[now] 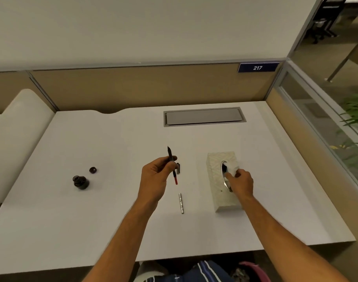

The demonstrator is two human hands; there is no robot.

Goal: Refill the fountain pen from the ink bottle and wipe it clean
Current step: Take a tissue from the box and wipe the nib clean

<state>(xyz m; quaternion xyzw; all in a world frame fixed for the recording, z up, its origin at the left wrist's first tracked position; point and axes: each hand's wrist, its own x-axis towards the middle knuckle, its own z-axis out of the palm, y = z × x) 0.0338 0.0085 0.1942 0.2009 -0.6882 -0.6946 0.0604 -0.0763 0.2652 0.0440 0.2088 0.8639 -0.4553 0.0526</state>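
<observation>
- At the bottom edge of the frame, under the table (52, 231), blue cloth with white stripes and something pink show.
- Two bare forearms reach up from the bottom edge over the white table.
- A silver barrel (181, 203) lies on the table at lower centre, between the two forearms and touching neither.
- The left hand (155, 176), at centre, has its fingers (172, 159) closed on the pen (172, 164); the dark nib end points up and away, and the red end hangs below the hand, above the barrel.
- Just right of that hand, partly hidden behind it, a small dark cap (178, 168) rests on the table.
- The right hand (240, 183), right of centre, pinches a white tissue (232, 168) at the oval slot of the tissue box (216, 180); its fingers (230, 177) are closed on the tissue.
- The box lies on the table with its long side running away from the viewer.
- The ink bottle (80, 182) stands open at centre left, well apart from both hands.
- Its lid (93, 170) lies just beyond and right of the bottle, not touching it.
- Farther back, a grey cable flap (203, 117) sits flush in the table.
- Behind the table runs a tan partition (133, 88) with a blue plate (258, 67) reading 217 at upper right.
- Green leaves (355, 117) show at the right edge.
</observation>
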